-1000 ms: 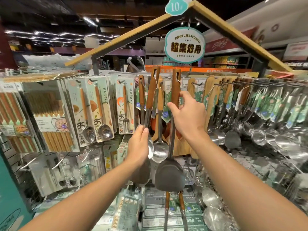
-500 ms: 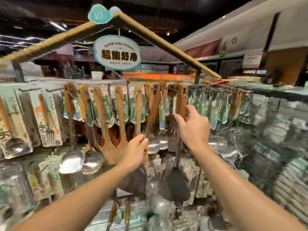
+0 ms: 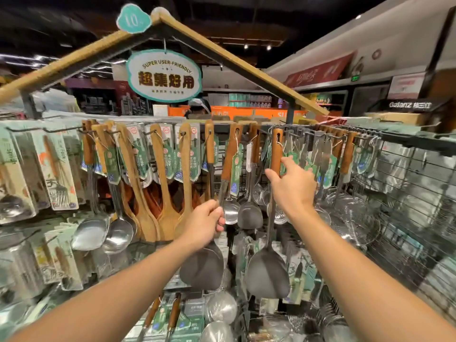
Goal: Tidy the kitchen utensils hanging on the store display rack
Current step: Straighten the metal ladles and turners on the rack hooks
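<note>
At far left, carded forks (image 3: 58, 178) hang on pegs, followed by steel ladles (image 3: 118, 230) and wooden rice paddles (image 3: 167, 193). The left hand (image 3: 206, 224) is clamped around the metal shank of a dark wok spatula (image 3: 203, 266), whose wooden handle leans up toward the rack rail (image 3: 308, 128). The right hand (image 3: 292, 185) pinches the wooden handle of a second wok spatula (image 3: 267, 275) hanging from its hook. Expect these to be stiff, blade-heavy and prone to swinging; grip the wood near the hanging hole, since the shank is probably slick. Wire skimmers (image 3: 350, 213) hang further right.
</note>
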